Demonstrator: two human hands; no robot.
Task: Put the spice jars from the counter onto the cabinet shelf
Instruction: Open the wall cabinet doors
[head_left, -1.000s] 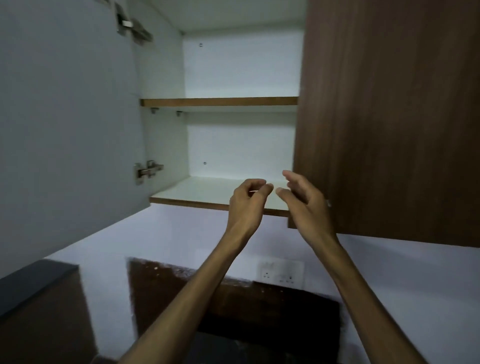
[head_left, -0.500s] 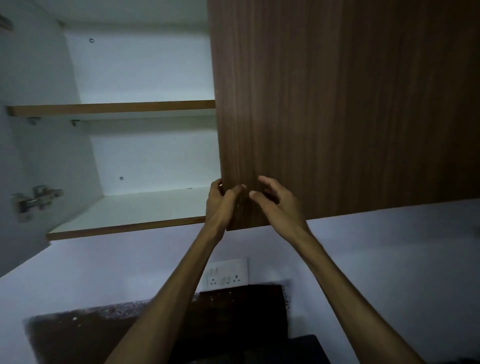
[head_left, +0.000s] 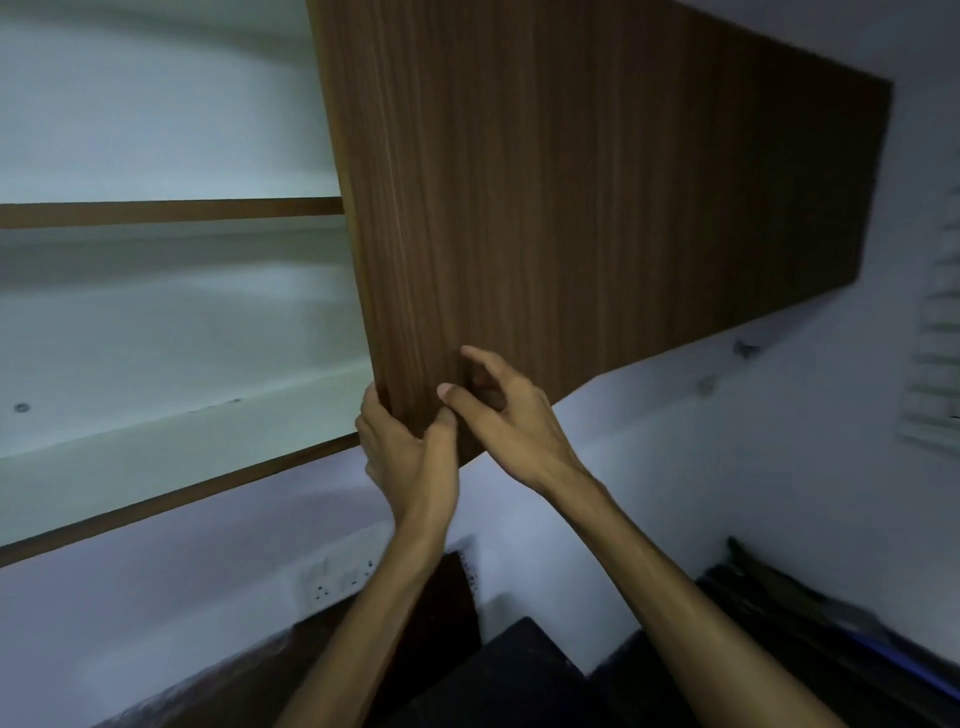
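Head view | left hand (head_left: 410, 457) clamped on cabinet door (head_left: 571, 208) corner, right hand (head_left: 511, 415) spread on it | step: opening door | next: fetch jars

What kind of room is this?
Probably a home kitchen: a wall cabinet with a brown wood-grain door and white shelves inside, a white wall socket plate below it, and what looks like a dark countertop.

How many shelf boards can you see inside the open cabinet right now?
2. The upper shelf shows as a brown edge strip at left; the bottom shelf slopes below it, ending by the left hand. Both look bare. The closed door may hide more.
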